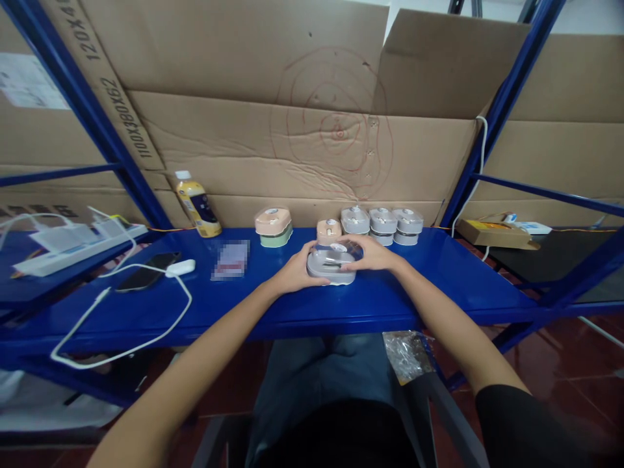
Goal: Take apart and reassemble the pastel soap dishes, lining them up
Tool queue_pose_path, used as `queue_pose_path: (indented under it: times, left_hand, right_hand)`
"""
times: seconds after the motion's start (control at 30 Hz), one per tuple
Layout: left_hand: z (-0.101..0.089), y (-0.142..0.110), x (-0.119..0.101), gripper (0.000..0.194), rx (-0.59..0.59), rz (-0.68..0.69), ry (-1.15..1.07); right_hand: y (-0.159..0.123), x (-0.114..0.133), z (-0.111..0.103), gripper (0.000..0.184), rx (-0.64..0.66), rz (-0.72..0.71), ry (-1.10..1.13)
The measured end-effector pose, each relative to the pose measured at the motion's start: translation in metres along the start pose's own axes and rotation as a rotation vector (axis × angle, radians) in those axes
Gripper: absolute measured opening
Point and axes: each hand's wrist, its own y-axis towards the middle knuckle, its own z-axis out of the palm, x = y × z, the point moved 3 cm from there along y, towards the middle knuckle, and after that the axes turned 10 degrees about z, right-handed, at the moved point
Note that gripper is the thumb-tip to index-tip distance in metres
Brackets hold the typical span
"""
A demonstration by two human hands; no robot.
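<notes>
A grey lidded container [332,268] with a clear top rests on the blue shelf in front of me. My left hand [298,270] grips its left side, the thumb along the near edge. From the right, my right hand [369,253] closes around the lid and side. Just behind it sits a peach container [328,231]. Several similar grey containers [355,221] stand in a row to the right of that one. Farther left, a peach container [273,221] is stacked on a pale green one [276,240].
A yellow drink bottle [199,205] stands against the cardboard backing [219,130]. To the left lie a blurred packet [231,260], a phone [146,273], a white cable [182,312] and a power strip [73,252]. Blue posts [517,84] frame the shelf. An opened small box [497,234] is at right.
</notes>
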Motion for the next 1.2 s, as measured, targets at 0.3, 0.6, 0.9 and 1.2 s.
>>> queue_pose_path:
  times: [0.3,0.6,0.9,1.2]
  left_hand:
    - [0.002,-0.001,0.002,0.113,0.025,-0.08,0.012]
    - [0.004,-0.001,0.008,0.12,0.073,-0.104,0.054]
    - [0.005,0.001,0.013,0.125,0.06,-0.09,0.026]
    - [0.0,0.0,0.01,0.123,0.114,-0.076,0.042]
  right_hand:
    - [0.006,-0.011,0.021,0.082,-0.007,-0.035,-0.204]
    - [0.007,-0.015,0.027,0.081,0.018,-0.05,-0.235]
    - [0.01,-0.015,0.027,0.084,0.053,0.0,-0.256]
    - [0.008,-0.01,0.028,0.086,0.08,0.011,-0.258]
